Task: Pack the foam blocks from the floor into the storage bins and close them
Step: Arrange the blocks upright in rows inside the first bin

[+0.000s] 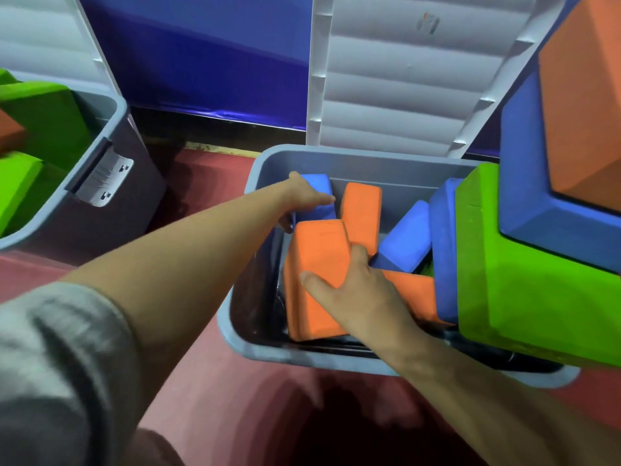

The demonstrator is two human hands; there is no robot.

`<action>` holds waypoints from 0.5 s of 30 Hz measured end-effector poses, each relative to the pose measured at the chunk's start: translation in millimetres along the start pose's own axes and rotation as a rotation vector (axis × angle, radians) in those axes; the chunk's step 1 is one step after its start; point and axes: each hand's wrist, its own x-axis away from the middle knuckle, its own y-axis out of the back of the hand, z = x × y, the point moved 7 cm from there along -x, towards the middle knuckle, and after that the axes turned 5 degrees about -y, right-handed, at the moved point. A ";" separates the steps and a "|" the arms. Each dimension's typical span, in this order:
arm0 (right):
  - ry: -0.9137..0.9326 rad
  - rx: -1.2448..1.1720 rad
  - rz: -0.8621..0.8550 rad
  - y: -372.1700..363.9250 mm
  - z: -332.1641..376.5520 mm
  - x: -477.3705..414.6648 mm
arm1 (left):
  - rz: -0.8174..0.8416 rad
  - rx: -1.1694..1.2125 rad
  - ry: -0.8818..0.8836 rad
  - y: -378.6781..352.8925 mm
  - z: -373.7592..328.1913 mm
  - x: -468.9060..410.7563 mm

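I have both hands down in the near storage bin [235, 331], which stands on the red floor [208, 381] with its ribbed lid [403, 79] upright behind the far rim.

My left hand [304, 196] reaches to the bin's far-left corner. Its fingers lie along the top of a small blue block [317, 185] that stands on end there, and the thumb drops down the near side. I cannot tell whether it is gripping.

My right hand [349, 290] holds the big orange block [316, 280] by the left wall, thumb spread across its broad face and fingers hooked over its right edge. That block leans, its long axis running from the near rim up toward the far one.

Just behind it a second orange block [361, 213] stands upright. A tilted blue block [406, 237] sits mid-bin. On the right side a blue slab [445, 250] stands on edge against a green block [524, 280] that overhangs the near-right corner.

A second bin [100, 183] stands to the left, with green blocks [43, 116] inside.
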 end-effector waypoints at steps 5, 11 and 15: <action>-0.009 -0.009 -0.017 3.4 -6.2 2.3 | -0.088 0.020 0.022 -10.8 -1.2 -16.7; -0.006 0.051 -0.074 6.1 -11.8 4.6 | -0.109 -0.101 -0.144 4.2 -10.6 -21.1; -0.036 0.038 -0.098 10.3 -16.0 3.1 | -0.113 -0.071 -0.143 3.7 0.9 -24.2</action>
